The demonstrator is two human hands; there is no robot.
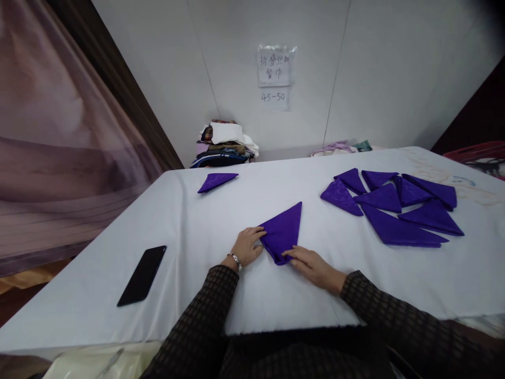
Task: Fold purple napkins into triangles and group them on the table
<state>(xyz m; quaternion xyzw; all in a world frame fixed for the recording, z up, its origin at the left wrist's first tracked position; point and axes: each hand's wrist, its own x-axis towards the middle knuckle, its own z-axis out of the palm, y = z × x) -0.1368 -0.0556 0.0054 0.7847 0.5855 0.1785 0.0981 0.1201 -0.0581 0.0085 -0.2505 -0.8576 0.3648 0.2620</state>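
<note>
A purple cloth napkin (283,230), folded to a triangle, lies in front of me with one point towards the upper right. At its left corner, my left hand (248,245) has its fingertips on the cloth and the thumb close below the edge. My right hand (313,267) grips the lower edge near the bottom corner, where the cloth is turned over in small folds. Its fingers are fairly straight, and the thumb is partly hidden.
White cloth covers the table (197,316). Several folded purple napkins (382,199) lie at the right, and a single purple napkin (216,181) at the back left. A black phone (142,276) rests on the left. Stacked clothes (224,145) stand behind the table.
</note>
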